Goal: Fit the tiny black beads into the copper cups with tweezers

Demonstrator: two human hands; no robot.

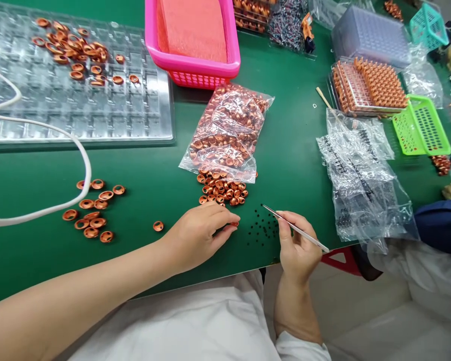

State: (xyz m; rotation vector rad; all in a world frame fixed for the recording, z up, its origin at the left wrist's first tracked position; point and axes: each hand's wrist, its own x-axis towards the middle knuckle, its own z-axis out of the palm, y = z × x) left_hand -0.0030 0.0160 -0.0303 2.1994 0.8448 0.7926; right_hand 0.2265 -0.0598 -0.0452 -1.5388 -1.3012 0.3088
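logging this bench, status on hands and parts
Left hand pinching copper-coloured piece. Right hand holding metal tool, tip by black dots. White cord leftward, apart from both hands.

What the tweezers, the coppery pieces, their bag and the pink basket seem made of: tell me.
Tweezers: probably steel; thin, smooth and silvery.
Pieces: metal or metallic-coated plastic, the look leaves it open; glossy coppery sheen with highlights.
Bag: thin clear plastic film, judging by its creases, glare and visible contents.
Basket: likely moulded plastic; shiny, evenly pink, with a lattice wall.
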